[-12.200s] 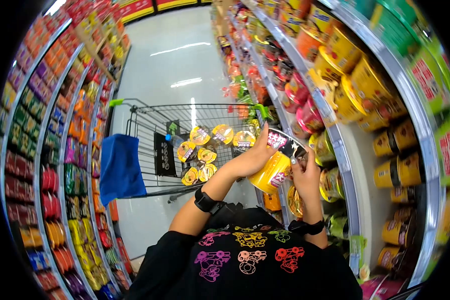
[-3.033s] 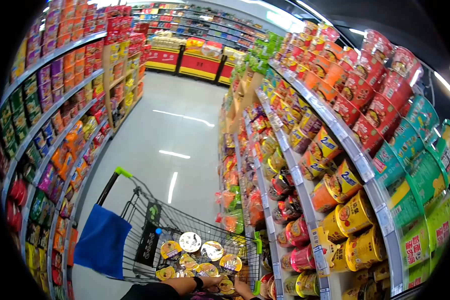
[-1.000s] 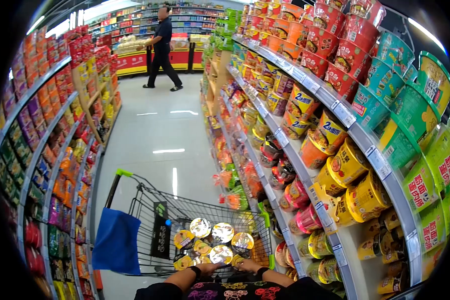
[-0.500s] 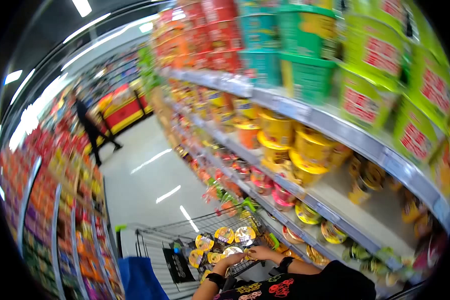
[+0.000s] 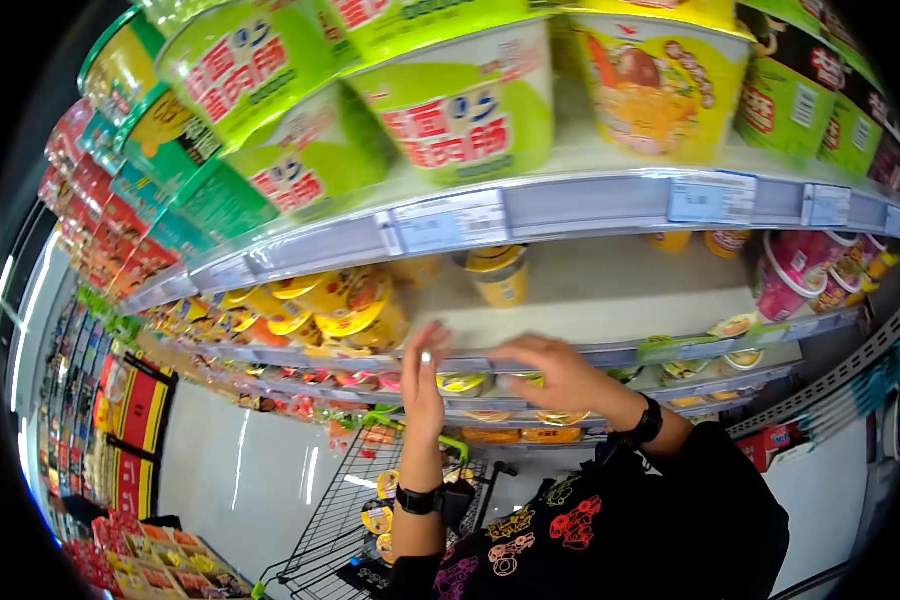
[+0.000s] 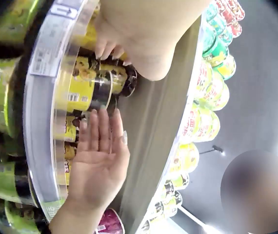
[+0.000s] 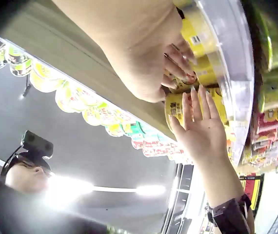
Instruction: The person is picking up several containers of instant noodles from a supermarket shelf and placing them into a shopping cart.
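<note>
Both hands are raised to a shelf of yellow noodle cups (image 5: 500, 278). In the head view my left hand (image 5: 425, 375) points upward with straight fingers in front of the shelf edge (image 5: 610, 352). My right hand (image 5: 555, 370) reaches leftward beside it, fingers loosely extended. The right wrist view shows the left hand (image 7: 200, 131) flat and empty, just below a yellow cup (image 7: 177, 105). The left wrist view shows the right hand (image 6: 100, 161), palm showing, its fingertips at the yellow-and-black cups (image 6: 83, 90). Neither hand holds anything.
Green noodle tubs (image 5: 460, 110) fill the shelf above, behind a rail of price tags (image 5: 440, 225). Pink cups (image 5: 785, 285) stand to the right. A wire shopping cart (image 5: 345, 490) with several noodle bowls (image 5: 377, 518) stands below my arms. The aisle floor (image 5: 230, 470) lies to the left.
Both hands have lifted from the bowls in the cart up to the shelf of yellow cups. The head view has swung from the aisle to face the shelves.
</note>
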### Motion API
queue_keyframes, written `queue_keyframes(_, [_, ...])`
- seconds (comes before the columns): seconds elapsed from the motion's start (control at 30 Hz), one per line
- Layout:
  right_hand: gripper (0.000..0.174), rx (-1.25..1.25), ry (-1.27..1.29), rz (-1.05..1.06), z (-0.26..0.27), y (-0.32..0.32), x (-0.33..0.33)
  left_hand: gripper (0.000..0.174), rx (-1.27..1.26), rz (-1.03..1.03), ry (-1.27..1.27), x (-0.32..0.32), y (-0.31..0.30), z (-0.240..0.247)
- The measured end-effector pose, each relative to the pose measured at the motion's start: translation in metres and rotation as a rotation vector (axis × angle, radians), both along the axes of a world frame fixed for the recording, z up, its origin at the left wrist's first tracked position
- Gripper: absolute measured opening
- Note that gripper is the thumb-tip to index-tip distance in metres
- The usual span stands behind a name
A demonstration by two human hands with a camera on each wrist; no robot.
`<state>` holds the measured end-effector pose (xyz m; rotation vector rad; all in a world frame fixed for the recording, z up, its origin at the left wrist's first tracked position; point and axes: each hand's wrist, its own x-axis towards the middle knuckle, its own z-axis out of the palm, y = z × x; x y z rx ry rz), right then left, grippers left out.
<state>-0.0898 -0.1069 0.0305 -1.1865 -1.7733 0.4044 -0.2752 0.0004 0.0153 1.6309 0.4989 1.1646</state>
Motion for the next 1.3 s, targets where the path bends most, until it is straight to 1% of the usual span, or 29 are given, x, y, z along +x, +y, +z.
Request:
queue_keyframes(0.03, [0.045, 0.097, 0.016, -0.101, 0.006, -0.002, 0.013, 0.045, 0.077, 0.076, 0.014, 0.014, 0.005, 0.002])
queue_keyframes(0.1, [0.053, 0.19, 0.184, -0.237, 0.012, 0.004, 0.034, 0.046, 0.228, 0.239, 0.048, 0.041, 0.015, 0.0])
queue_keyframes(0.13, [0.057, 0.243, 0.269, -0.301, 0.012, 0.01, 0.042, 0.047, 0.279, 0.282, 0.112, 0.055, 0.019, 0.0])
queue_keyframes(0.2, [0.06, 0.144, 0.374, -0.273, 0.005, 0.022, 0.052, 0.049, 0.39, 0.375, 0.245, 0.076, 0.025, 0.0])
queue_keyframes(0.23, [0.062, 0.097, 0.428, -0.253, 0.003, 0.026, 0.055, 0.051, 0.363, 0.36, 0.245, 0.085, 0.026, -0.005])
queue_keyframes(0.3, [0.06, -0.09, 0.753, -0.033, 0.009, 0.027, 0.063, 0.052, 0.143, 0.206, 0.054, 0.098, 0.036, -0.013])
queue_keyframes(0.33, [0.059, -0.189, 0.909, 0.087, 0.016, 0.026, 0.065, 0.053, 0.034, 0.132, -0.042, 0.102, 0.037, -0.009])
queue_keyframes(0.37, [0.05, -0.202, 1.029, 0.168, 0.028, 0.02, 0.066, 0.053, -0.009, 0.119, -0.062, 0.104, 0.033, -0.003])
queue_keyframes(0.47, [0.042, -0.255, 1.275, 0.336, 0.01, 0.039, 0.077, 0.057, 0.038, 0.211, 0.01, 0.106, 0.054, -0.01])
queue_keyframes(0.5, [0.042, -0.284, 1.285, 0.433, 0.008, 0.041, 0.076, 0.058, -0.03, 0.209, 0.02, 0.108, 0.054, -0.006])
queue_keyframes(0.57, [0.044, -0.337, 1.327, 0.391, 0.007, 0.038, 0.071, 0.058, -0.168, 0.2, 0.043, 0.113, 0.051, 0.004])
queue_keyframes(0.6, [0.046, -0.361, 1.35, 0.367, 0.009, 0.037, 0.068, 0.056, -0.184, 0.217, 0.018, 0.116, 0.052, 0.005])
queue_keyframes(0.67, [0.048, -0.351, 1.364, 0.386, 0.007, 0.038, 0.068, 0.051, -0.215, 0.243, -0.031, 0.123, 0.056, 0.007])
queue_keyframes(0.7, [0.05, -0.346, 1.37, 0.392, 0.006, 0.037, 0.068, 0.04, -0.273, 0.221, -0.117, 0.124, 0.075, -0.005])
queue_keyframes(0.8, [0.053, -0.332, 1.341, 0.333, 0.012, 0.033, 0.065, 0.034, -0.322, 0.239, -0.156, 0.129, 0.077, 0.002])
queue_keyframes(0.83, [0.052, -0.316, 1.347, 0.33, 0.009, 0.034, 0.066, 0.035, -0.337, 0.266, -0.216, 0.133, 0.071, 0.005])
queue_keyframes(0.9, [0.052, -0.285, 1.354, 0.329, 0.005, 0.037, 0.066, 0.035, -0.22, 0.312, -0.188, 0.139, 0.053, 0.015])
queue_keyframes(0.93, [0.05, -0.277, 1.396, 0.314, 0.003, 0.038, 0.066, 0.035, -0.16, 0.336, -0.177, 0.14, 0.046, 0.018])
queue_keyframes(1.03, [0.046, -0.256, 1.501, 0.26, 0.0, 0.039, 0.066, 0.036, -0.122, 0.301, -0.04, 0.138, 0.036, 0.014])
queue_keyframes(1.1, [0.043, -0.237, 1.55, 0.207, 0.003, 0.037, 0.065, 0.04, -0.009, 0.311, -0.041, 0.137, 0.034, 0.004])
queue_keyframes(1.17, [0.042, -0.205, 1.599, 0.214, -0.011, 0.044, 0.068, 0.043, 0.114, 0.327, -0.041, 0.137, 0.026, -0.001])
queue_keyframes(1.2, [0.042, -0.192, 1.623, 0.217, -0.016, 0.046, 0.07, 0.045, 0.183, 0.336, -0.04, 0.139, 0.013, 0.008])
queue_keyframes(1.27, [0.045, -0.179, 1.633, 0.274, -0.009, 0.043, 0.07, 0.049, 0.318, 0.362, -0.035, 0.137, -0.01, 0.025])
queue_keyframes(1.3, [0.046, -0.178, 1.637, 0.304, -0.003, 0.041, 0.07, 0.053, 0.361, 0.379, 0.067, 0.131, -0.017, 0.027])
